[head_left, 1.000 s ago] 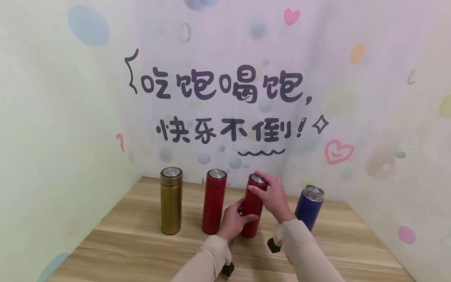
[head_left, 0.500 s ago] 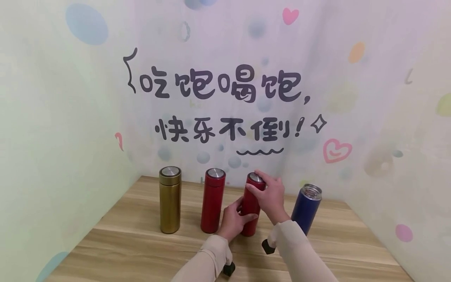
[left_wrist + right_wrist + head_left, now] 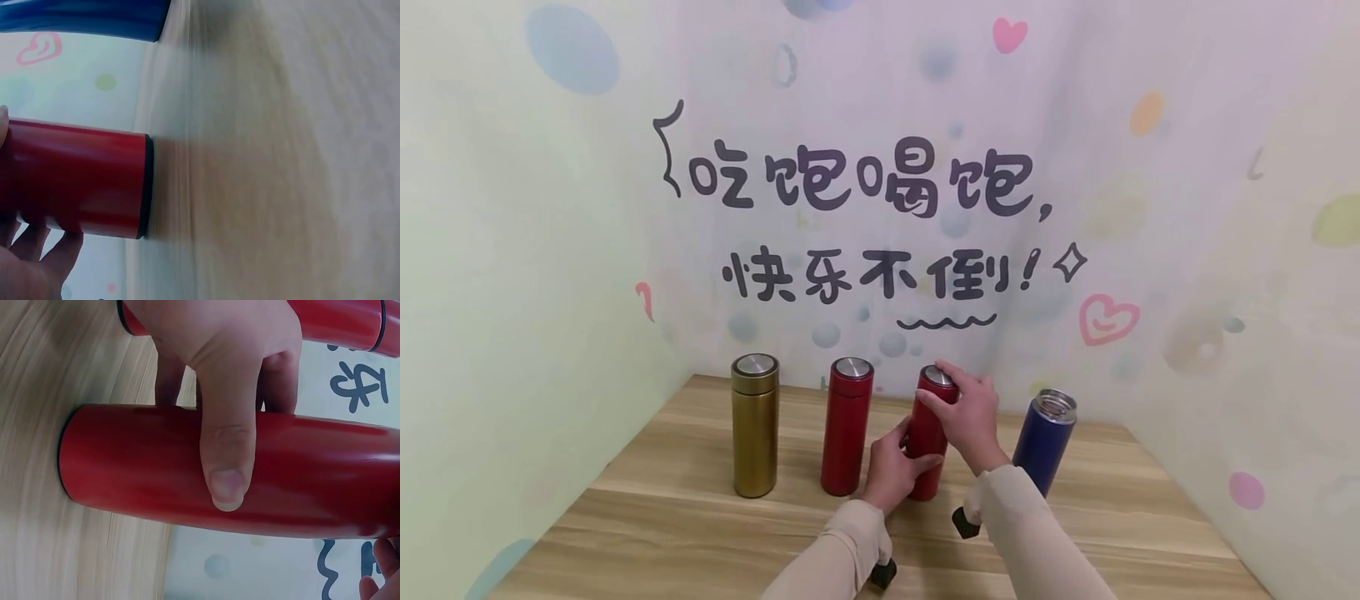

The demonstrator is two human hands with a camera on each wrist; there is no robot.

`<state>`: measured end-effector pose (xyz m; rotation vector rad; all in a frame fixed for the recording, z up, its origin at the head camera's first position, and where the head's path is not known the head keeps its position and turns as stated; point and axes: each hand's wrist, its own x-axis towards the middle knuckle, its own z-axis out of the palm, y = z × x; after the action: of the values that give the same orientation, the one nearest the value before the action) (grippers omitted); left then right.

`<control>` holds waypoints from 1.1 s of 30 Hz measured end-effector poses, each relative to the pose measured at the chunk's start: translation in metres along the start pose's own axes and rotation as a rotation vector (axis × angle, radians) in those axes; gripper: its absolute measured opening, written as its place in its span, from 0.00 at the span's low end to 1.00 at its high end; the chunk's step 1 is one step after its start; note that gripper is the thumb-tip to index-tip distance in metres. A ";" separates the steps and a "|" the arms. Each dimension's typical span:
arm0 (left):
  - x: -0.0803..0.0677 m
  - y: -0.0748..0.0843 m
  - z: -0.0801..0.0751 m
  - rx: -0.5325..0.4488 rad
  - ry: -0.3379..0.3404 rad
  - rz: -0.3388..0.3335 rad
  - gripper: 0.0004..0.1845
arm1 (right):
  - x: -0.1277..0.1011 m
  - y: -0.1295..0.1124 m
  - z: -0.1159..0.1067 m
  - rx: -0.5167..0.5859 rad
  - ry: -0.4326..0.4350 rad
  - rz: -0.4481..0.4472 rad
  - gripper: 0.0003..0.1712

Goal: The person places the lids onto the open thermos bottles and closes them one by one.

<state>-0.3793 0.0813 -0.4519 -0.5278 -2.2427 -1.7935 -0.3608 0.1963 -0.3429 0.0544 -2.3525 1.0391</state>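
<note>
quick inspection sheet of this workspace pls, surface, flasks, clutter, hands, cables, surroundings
surface: wooden table, light grain, flasks standing on it
job's things: red flask upright, lid on, held by both hands
clutter: gold flask and second red flask upright with lids on; blue flask has no lid and appears tilted
hands: left hand wraps the red flask's body; right hand grips its lid end
cables: nothing seen
surroundings: pastel backdrop with printed characters, hearts and dots on three sides
</note>
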 end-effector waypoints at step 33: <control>-0.009 0.016 -0.001 0.124 0.118 -0.066 0.48 | -0.018 0.026 -0.019 0.098 -0.111 -0.163 0.44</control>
<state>-0.3642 0.0825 -0.4407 -0.3191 -2.2963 -1.6551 -0.3427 0.2240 -0.3591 0.3430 -2.3481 1.0945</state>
